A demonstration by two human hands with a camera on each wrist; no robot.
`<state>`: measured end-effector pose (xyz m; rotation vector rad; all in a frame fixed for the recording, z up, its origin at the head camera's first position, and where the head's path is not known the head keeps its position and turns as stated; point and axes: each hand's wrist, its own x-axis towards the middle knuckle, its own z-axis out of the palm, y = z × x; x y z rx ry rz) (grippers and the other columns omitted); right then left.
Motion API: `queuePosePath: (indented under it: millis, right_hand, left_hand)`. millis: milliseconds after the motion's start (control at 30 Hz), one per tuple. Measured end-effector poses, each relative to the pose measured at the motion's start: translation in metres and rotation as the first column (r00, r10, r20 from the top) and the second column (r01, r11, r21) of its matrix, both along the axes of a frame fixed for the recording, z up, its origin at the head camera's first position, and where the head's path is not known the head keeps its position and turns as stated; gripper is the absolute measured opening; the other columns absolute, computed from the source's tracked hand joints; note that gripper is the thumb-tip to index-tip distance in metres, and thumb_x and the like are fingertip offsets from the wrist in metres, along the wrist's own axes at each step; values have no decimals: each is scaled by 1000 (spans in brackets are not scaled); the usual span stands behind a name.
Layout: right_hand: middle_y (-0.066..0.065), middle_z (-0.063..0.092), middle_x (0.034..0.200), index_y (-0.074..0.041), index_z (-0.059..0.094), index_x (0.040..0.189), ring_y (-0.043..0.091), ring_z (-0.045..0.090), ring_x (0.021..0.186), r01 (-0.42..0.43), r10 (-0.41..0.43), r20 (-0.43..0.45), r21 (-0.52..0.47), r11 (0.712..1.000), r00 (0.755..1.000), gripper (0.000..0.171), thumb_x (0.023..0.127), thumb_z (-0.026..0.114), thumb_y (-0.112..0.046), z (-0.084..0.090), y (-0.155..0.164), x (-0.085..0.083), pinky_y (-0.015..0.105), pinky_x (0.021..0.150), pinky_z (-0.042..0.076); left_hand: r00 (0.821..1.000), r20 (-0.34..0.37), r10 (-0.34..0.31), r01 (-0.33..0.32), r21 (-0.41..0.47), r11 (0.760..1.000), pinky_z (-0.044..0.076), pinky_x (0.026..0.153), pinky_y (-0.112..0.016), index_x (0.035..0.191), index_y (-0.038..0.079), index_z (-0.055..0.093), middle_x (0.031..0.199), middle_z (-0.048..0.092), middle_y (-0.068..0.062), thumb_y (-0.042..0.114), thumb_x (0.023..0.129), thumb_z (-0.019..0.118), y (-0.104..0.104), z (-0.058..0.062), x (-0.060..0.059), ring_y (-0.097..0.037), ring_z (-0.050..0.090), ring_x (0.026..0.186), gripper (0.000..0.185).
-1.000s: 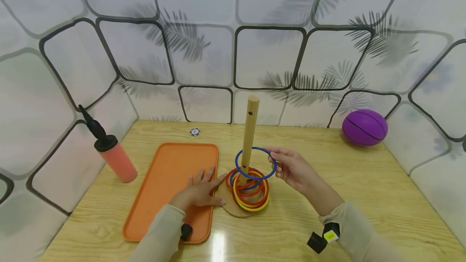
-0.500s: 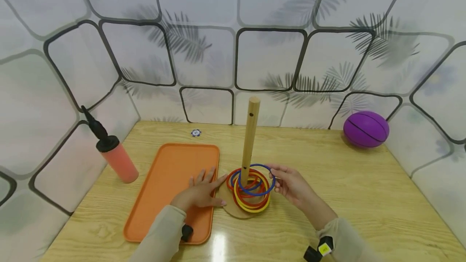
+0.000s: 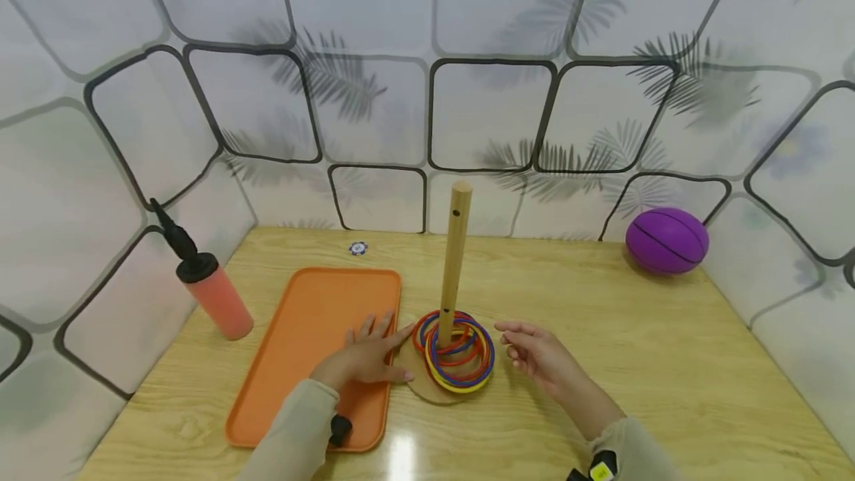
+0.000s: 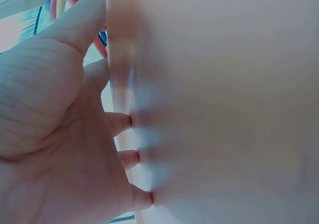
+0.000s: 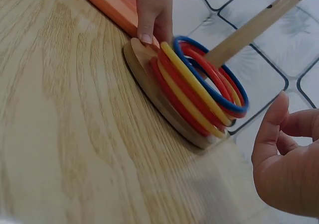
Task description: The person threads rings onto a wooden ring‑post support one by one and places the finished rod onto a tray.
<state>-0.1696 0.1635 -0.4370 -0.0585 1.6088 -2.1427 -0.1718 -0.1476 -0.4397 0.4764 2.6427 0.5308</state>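
A wooden post (image 3: pixel 456 258) stands upright on a round wooden base (image 3: pixel 427 390). Red, yellow and blue rings lie heaped around its foot, several in all. On top of the heap, in the right wrist view, a blue ring (image 5: pixel 238 109) circles the post. My right hand (image 3: pixel 539 359) hovers just right of the rings, apart from them, fingers loosely bent and holding nothing. My left hand (image 3: pixel 364 361) spreads its fingers over the right edge of an orange tray (image 3: pixel 320 303); its thumb and index fingertip touch the base.
A pink air pump (image 3: pixel 217 295) with a black top stands at the left by the wall. A purple ball (image 3: pixel 666 240) sits at the back right. Behind the tray lies a small poker chip (image 3: pixel 358 248). Patterned walls enclose the wooden table (image 3: pixel 601 303).
My right hand has lowered the blue ring around the post onto the heap and let it go. It is now slightly right of the rings. The left hand stays put.
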Motion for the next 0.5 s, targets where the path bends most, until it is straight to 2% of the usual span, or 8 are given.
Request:
queuePosePath:
  millis: [167,300,367,500]
  right_hand:
    - [-3,60,86,-6,64,115,2,51,63,32,-32,3,3,999,999,22,97,52,-7,0,9,1,13,55,46]
    - [-3,60,87,-8,65,114,2,51,64,24,-24,-4,1,1000,1000,21,96,53,-7,2,18,4,13,56,46]
    - [-3,60,88,-9,65,113,2,52,65,13,-14,-7,-8,1000,1000,21,96,53,-6,3,22,5,13,57,46]
    - [-4,61,88,-12,68,110,2,53,66,-27,25,-35,-54,998,999,24,97,50,-4,4,29,6,13,58,47]
  left_hand:
    - [1000,-16,-17,17,30,999,6,104,-68,150,24,30,157,10,-18,52,84,65,-12,3,2,-46,4,141,80]
    - [998,-47,-32,38,139,989,12,106,-65,148,13,35,152,22,-23,45,85,67,-31,6,3,-45,14,139,78]
    - [998,-69,-14,28,215,976,17,107,-61,147,9,36,150,29,-23,41,86,68,-43,6,4,-43,21,138,76]
    - [993,-93,67,-32,331,943,26,106,-56,146,7,36,147,36,-19,36,87,68,-75,8,9,-39,30,136,74]
